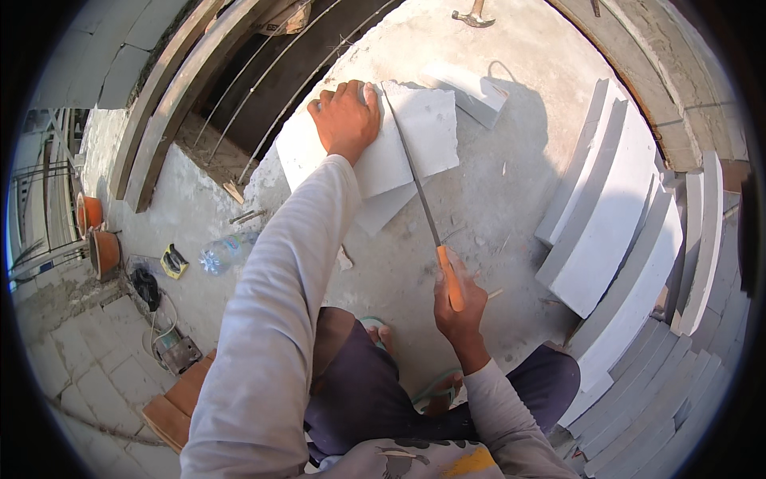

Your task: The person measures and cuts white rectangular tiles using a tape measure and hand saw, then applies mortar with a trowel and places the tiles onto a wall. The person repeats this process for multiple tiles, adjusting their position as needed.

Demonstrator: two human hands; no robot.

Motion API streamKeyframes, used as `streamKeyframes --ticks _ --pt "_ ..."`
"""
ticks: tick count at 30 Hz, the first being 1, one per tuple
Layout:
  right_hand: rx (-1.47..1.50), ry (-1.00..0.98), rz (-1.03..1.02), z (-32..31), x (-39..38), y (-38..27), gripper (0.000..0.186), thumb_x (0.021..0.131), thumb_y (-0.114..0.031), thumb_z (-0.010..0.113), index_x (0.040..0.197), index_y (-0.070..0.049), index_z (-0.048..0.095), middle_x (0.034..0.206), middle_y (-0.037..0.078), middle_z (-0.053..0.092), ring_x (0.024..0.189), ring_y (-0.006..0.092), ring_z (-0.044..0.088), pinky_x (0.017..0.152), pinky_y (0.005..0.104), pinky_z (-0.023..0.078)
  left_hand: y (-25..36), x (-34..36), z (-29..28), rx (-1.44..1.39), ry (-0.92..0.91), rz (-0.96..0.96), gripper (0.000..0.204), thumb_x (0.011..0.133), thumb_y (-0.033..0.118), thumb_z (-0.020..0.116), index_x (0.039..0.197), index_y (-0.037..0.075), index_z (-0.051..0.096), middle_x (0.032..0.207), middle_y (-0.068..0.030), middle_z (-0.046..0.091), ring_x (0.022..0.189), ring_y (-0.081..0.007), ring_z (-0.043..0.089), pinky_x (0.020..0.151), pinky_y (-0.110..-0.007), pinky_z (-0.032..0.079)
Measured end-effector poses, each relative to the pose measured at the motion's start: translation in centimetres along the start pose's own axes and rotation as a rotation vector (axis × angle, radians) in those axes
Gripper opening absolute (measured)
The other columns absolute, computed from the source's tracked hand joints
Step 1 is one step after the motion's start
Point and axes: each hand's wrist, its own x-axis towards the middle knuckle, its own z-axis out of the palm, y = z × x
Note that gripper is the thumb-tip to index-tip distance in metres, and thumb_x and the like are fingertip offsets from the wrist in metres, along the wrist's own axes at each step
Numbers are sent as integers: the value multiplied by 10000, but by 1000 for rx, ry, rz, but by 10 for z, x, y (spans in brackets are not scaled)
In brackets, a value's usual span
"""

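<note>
A white lightweight block [423, 132] lies on the concrete ahead of me. My left hand [347, 118] holds it down from above, its fingers bent at the far edge and the thumb beside the saw. My right hand [461, 307] is wrapped around the orange handle of a handsaw [419, 188]. The narrow blade runs up and left from that hand, its far end at the block's far edge, just right of my left thumb. Another white piece [387, 209] shows partly beneath the block's near side, and a cut-off piece [471, 92] lies just beyond it.
A hammer [475, 16] lies at the far side. White slabs [602, 207] stand stacked at right. Left of the block is an opening crossed by metal bars [255, 84], with wooden planks [171, 96] beside it. A plastic bottle [227, 253] and orange pots [104, 251] are at left.
</note>
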Motion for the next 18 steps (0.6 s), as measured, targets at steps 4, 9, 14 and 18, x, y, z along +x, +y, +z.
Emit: streamKeyframes --ticks 4,9,14,18 --pt "105 58 -9 7 53 -30 433 935 -106 659 1328 67 601 1119 227 740 816 298 766 735 334 593 -6 -7 -4 17 -17 -15 459 1053 420 399 1206 100 689 1241 -104 697 1238 -329 574 1084 -524 321" --pt "-115 79 -143 3 -52 35 422 936 -77 672 1330 57 605 1078 230 741 809 316 758 709 356 585 -5 -2 -1 -8 57 11 439 1047 409 419 1182 101 702 1216 -100 711 1216 -333 588 1081 -517 327" --pt "68 72 -12 19 39 -16 426 945 -87 647 1337 68 587 1148 240 732 897 336 759 808 364 597 -3 -3 -1 0 -10 -8 442 1048 411 417 1201 103 694 1240 -99 705 1220 -327 586 1092 -522 320" --pt "-101 95 -155 15 -46 43 389 970 -108 650 1317 62 606 1151 250 724 907 347 753 787 364 582 -5 -2 -1 5 23 -13 443 1049 414 414 1192 102 695 1247 -92 705 1229 -327 582 1095 -523 314"
